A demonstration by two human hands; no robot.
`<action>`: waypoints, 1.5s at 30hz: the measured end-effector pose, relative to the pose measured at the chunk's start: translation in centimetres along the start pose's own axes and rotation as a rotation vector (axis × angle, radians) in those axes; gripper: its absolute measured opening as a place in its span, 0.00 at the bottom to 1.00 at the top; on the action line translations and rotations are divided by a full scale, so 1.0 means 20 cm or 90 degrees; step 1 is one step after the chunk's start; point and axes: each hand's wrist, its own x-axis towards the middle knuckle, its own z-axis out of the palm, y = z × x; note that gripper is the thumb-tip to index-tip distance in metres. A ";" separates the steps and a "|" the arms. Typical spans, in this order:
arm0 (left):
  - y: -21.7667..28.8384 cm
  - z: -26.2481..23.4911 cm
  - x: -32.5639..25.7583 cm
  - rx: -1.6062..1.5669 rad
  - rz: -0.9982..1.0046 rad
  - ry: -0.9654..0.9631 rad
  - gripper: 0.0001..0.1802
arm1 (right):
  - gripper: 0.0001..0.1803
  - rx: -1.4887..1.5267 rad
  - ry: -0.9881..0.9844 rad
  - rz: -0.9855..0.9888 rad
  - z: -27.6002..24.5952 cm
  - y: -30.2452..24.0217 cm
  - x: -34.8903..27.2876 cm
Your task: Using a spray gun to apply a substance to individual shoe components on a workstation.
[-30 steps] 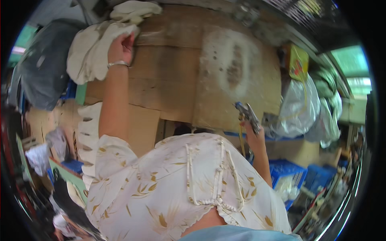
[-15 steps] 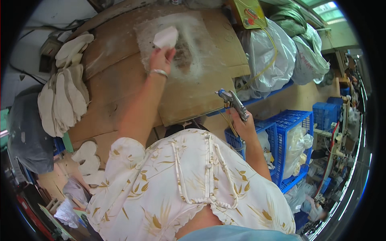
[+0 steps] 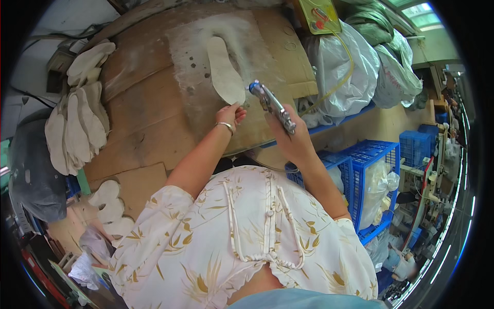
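Observation:
A pale, off-white insole (image 3: 225, 72) lies lengthwise over a whitened sheet (image 3: 188, 56) on the cardboard-covered table. Its near end is pinched between the thumb and fingers of my left hand (image 3: 230, 116), which wears a bracelet at the wrist. Just to the right, my right hand (image 3: 292, 136) is wrapped round a silver spray gun (image 3: 272, 105). The gun's blue-tipped nozzle points toward the near part of the insole, a short gap away from it.
Several insoles (image 3: 80, 123) are heaped at the table's left edge, with more pale pieces (image 3: 109, 203) lower down. A yellow box (image 3: 320, 18) with a hose and stuffed plastic bags (image 3: 339, 67) stand at the right. Blue crates (image 3: 378, 154) sit beside my right arm.
My left hand has drawn back toward me, and the insole now lies stretched out on the sheet. My right hand has brought the spray gun forward and left, close to it.

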 end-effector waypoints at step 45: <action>-0.02 -0.08 0.04 0.059 0.035 0.015 0.09 | 0.12 -0.030 0.014 0.015 -0.03 -0.02 -0.02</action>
